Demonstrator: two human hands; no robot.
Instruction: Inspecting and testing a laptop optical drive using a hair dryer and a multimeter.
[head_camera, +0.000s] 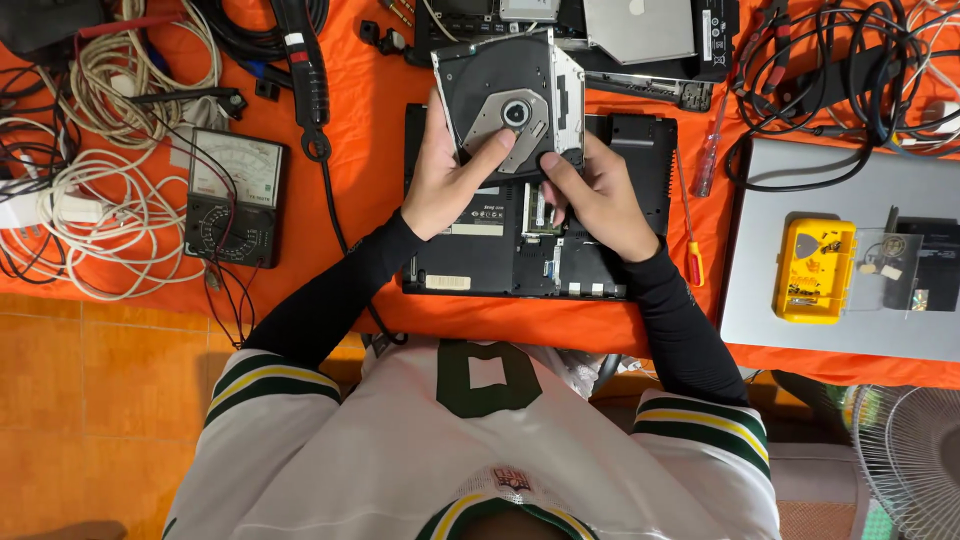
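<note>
Optical drive (508, 100), a flat grey slim unit with its round spindle hub facing up, is held in both hands above the far half of the opened black laptop base (470, 250). The left hand (447, 175) grips its near left corner, thumb laid across the top plate toward the hub, fingers hidden beneath. The right hand (596, 205) pinches the near right corner, fingertips closed on the edge below the side bracket. Both grips are shut firmly on the drive, which is lifted clear of the chassis and tilted, with its far edge raised and turned a little to the left. Its flat body extends away from both hands toward the far side of the table, so the hands hold only the near edge; the left hand reaches further onto it.

Outward on the orange cloth (370, 110): an analogue multimeter (233, 198) with tangled white cables (110, 210) to the left, two screwdrivers (692, 235) just right of the laptop base, and a yellow parts box (815, 270) resting on a closed silver laptop (760, 300) at right.
</note>
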